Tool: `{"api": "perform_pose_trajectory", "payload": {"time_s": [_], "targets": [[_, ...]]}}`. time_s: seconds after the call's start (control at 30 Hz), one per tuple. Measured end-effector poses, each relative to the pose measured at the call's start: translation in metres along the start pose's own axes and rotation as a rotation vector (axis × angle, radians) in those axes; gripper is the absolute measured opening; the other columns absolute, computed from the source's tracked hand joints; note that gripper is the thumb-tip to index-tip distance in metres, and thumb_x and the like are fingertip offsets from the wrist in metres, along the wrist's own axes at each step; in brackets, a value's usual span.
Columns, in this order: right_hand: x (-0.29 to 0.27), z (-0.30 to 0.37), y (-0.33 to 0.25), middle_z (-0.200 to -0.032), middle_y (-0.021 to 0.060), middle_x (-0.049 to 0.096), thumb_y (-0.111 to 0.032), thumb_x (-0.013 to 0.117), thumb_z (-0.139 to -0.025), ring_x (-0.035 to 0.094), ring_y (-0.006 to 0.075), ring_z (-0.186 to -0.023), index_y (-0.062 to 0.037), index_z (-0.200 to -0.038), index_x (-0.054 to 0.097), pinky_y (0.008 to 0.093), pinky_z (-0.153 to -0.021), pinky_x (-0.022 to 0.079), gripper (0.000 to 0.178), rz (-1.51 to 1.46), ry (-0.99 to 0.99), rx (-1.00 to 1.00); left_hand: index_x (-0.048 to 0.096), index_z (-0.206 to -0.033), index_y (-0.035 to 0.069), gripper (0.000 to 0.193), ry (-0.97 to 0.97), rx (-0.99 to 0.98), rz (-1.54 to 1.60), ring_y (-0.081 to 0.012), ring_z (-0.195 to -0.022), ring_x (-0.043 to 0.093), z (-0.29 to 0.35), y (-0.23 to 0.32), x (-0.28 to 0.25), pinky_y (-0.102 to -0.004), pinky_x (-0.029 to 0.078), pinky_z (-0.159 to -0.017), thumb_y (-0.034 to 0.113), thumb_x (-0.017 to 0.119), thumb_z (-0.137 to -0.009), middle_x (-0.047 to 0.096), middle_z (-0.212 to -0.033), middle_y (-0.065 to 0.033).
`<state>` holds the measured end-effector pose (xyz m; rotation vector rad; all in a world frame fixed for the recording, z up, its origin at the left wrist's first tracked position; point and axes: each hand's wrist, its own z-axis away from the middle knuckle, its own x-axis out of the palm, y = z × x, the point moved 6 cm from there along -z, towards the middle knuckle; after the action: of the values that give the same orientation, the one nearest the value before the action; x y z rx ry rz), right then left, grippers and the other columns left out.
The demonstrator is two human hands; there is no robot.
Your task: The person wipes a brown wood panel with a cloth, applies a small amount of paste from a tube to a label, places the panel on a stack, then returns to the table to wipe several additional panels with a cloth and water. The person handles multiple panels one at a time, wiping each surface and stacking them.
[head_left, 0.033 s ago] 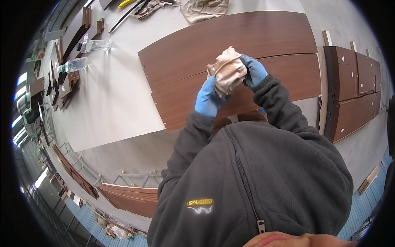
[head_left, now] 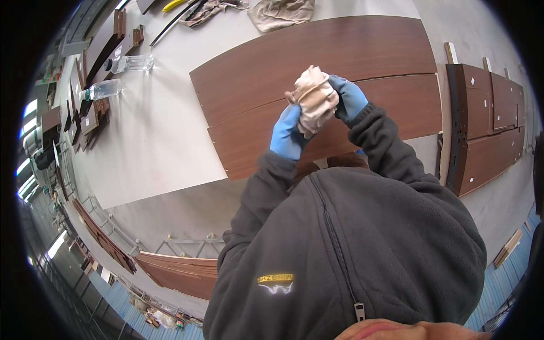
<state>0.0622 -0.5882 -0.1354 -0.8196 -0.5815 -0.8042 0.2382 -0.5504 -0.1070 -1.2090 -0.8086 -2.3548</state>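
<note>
A crumpled pale pinkish-beige cloth (head_left: pixel 315 102) is bunched between my two blue-gloved hands, above the brown wood panels. My left hand (head_left: pixel 288 135) grips its left and near side; my right hand (head_left: pixel 350 99) closes on its right side. Some fingers are hidden behind the cloth. Beneath lie two reddish-brown boards side by side, a far panel (head_left: pixel 317 48) with a curved far edge and a near panel (head_left: pixel 391 107), separated by a thin dark gap. Both rest on a white tabletop (head_left: pixel 153 153).
Two clear plastic bottles stand to the left, a far bottle (head_left: pixel 131 63) and a near bottle (head_left: pixel 103 89), beside stacked dark boards (head_left: pixel 90 122). More cloths (head_left: pixel 280 14) lie at the far edge. Brown panels (head_left: pixel 481 124) are stacked on the right, and more boards (head_left: pixel 178 275) at lower left.
The cloth has shifted and been turned slightly in my hands, its top now a little further left. Both hands keep hold of it; the panels have not moved.
</note>
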Motion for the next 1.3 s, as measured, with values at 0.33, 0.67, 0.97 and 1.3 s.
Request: {"api": "perform_pose_trajectory", "payload": {"time_s": [0.33, 0.67, 0.97, 1.3], "targets": [[-0.017, 0.027, -0.068, -0.166, 0.0139, 0.042, -0.049, 0.046, -0.114, 0.048, 0.0266, -0.147, -0.0063, -0.168, 0.027, 0.0446, -0.115, 0.047, 0.071, 0.527, 0.227, -0.174, 0.061, -0.137, -0.002, 0.040, 0.403, 0.453, -0.316, -0.0163, -0.107, 0.069, -0.023, 0.024, 0.063, -0.0324, 0.058, -0.094, 0.024, 0.067, -0.107, 0.071, -0.122, -0.0081], [-0.044, 0.015, -0.137, -0.143, 0.0156, 0.063, -0.016, 0.065, -0.105, 0.062, 0.0218, -0.129, 0.0015, -0.144, 0.060, 0.0386, -0.108, 0.052, 0.043, 0.594, 0.236, -0.548, 0.033, -0.162, -0.005, 0.087, 0.368, 0.319, -0.864, -0.0273, -0.127, 0.063, -0.044, -0.006, 0.085, -0.0380, 0.055, -0.103, 0.017, 0.081, -0.092, 0.056, -0.147, -0.0201], [0.002, 0.030, -0.054, -0.164, 0.0239, 0.042, -0.061, 0.075, -0.083, 0.032, 0.0469, -0.153, -0.0174, -0.147, 0.059, 0.0746, -0.116, 0.020, 0.079, 1.995, 0.349, -0.830, 0.049, -0.151, -0.007, 0.070, 0.712, 0.724, -1.513, -0.0417, -0.148, 0.044, 0.001, 0.004, -0.002, -0.0510, 0.039, -0.121, 0.018, 0.077, -0.092, 0.046, -0.159, -0.0278], [-0.046, 0.000, -0.116, -0.150, 0.0165, 0.058, 0.002, 0.060, -0.089, 0.058, 0.0410, -0.132, -0.0099, -0.138, 0.064, 0.0447, -0.112, 0.049, 0.051, 1.875, 0.415, -0.936, 0.042, -0.163, 0.011, 0.082, 0.837, 0.691, -2.295, -0.0454, -0.159, 0.025, -0.030, 0.096, -0.095, -0.0588, 0.018, -0.128, 0.054, 0.062, -0.097, 0.034, -0.170, -0.0248]]}}
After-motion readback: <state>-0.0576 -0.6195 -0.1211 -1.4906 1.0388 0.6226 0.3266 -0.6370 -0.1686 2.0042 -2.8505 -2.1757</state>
